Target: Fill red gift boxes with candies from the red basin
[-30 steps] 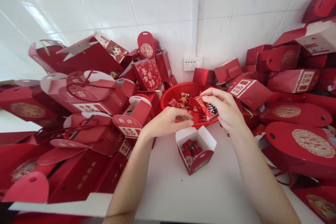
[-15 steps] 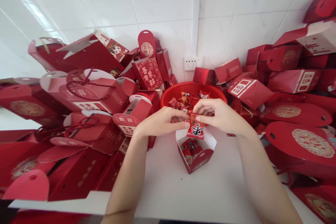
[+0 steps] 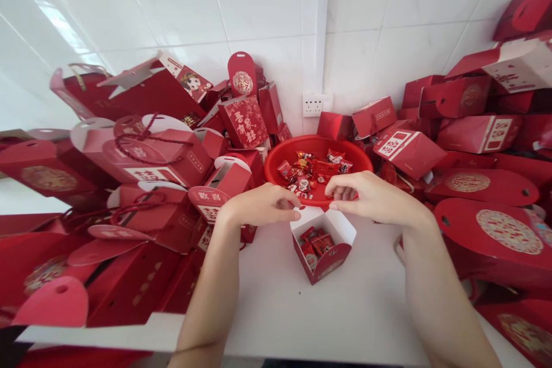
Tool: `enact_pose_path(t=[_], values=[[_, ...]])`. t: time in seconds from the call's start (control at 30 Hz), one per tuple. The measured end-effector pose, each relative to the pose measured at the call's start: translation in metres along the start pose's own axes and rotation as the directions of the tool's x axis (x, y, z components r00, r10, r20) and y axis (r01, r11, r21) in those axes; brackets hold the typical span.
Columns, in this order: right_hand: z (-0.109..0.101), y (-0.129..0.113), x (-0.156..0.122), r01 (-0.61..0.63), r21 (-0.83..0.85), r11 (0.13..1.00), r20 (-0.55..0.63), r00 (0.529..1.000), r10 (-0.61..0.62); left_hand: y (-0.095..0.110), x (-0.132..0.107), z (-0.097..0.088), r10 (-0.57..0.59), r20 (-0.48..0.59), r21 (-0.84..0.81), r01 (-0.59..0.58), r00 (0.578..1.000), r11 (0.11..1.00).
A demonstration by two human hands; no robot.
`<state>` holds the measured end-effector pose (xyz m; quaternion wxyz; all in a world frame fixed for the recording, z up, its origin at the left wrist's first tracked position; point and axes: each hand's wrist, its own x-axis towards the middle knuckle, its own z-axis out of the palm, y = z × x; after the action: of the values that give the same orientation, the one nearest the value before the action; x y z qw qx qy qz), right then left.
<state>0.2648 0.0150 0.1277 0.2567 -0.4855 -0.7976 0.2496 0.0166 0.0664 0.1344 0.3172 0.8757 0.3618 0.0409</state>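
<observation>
A small red box (image 3: 330,264) with white inside flaps stands with its top unfolded on the white table. Several red-wrapped candies (image 3: 318,241) lie inside it. Over the box's back left corner is my left hand (image 3: 261,206), thumb and fingers apart and nothing between them; whether it touches the flap I cannot tell. My right hand (image 3: 366,195) hovers behind the back right flap, fingers loosely bent, thumb apart, holding nothing. Just beyond both hands sits a round red plastic basket (image 3: 272,161) with loose wrapped candies (image 3: 304,175) in it.
Red gift boxes (image 3: 155,155) with cord handles are heaped on the left. Another pile of red boxes (image 3: 466,178) rises on the right. A white tiled wall (image 3: 267,6) with a socket (image 3: 317,105) stands behind the white table (image 3: 276,310).
The red candy packet that both hands held above the box has been let go and is now in the box. My hands have moved apart, the right one further right.
</observation>
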Motion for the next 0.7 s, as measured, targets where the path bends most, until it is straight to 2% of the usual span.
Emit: enact_pose_path(t=[0.1, 0.2, 0.33, 0.43, 0.47, 0.57, 0.63, 0.7], values=[[0.000, -0.004, -0.008, -0.114, -0.172, 0.978, -0.019, 0.993, 0.113, 0.000, 0.000, 0.001, -0.017, 0.056, 0.007, 0.017, 0.998, 1.000], [0.003, -0.005, -0.021, -0.196, -0.300, 0.934, 0.029, 0.976, 0.214, 0.001, 0.000, 0.000, 0.004, 0.110, 0.026, -0.007, 0.994, 1.000], [0.016, 0.004, -0.048, -0.226, -0.255, 0.940, 0.058, 0.967, 0.249, 0.000, -0.002, 0.000, 0.039, 0.147, 0.011, -0.041, 0.988, 0.999], [0.039, 0.019, -0.063, -0.167, -0.088, 0.982, -0.001, 0.986, 0.167, -0.001, -0.003, 0.001, 0.065, 0.151, -0.032, -0.061, 0.986, 0.998], [0.049, 0.024, -0.066, -0.131, 0.004, 0.991, -0.054, 0.990, 0.131, -0.002, -0.002, 0.001, 0.074, 0.151, -0.039, -0.069, 0.986, 0.997], [0.079, 0.040, -0.070, 0.067, 0.204, 0.977, -0.314, 0.949, 0.001, -0.002, 0.000, 0.005, 0.078, 0.143, 0.001, -0.079, 0.987, 0.997], [0.095, 0.047, -0.070, 0.181, 0.250, 0.951, -0.376, 0.923, -0.076, -0.001, 0.002, 0.009, 0.061, 0.116, 0.039, -0.066, 0.991, 0.997], [0.103, 0.051, -0.071, 0.228, 0.283, 0.932, -0.393, 0.914, -0.105, 0.001, 0.004, 0.012, 0.057, 0.087, 0.053, -0.062, 0.995, 0.997]])
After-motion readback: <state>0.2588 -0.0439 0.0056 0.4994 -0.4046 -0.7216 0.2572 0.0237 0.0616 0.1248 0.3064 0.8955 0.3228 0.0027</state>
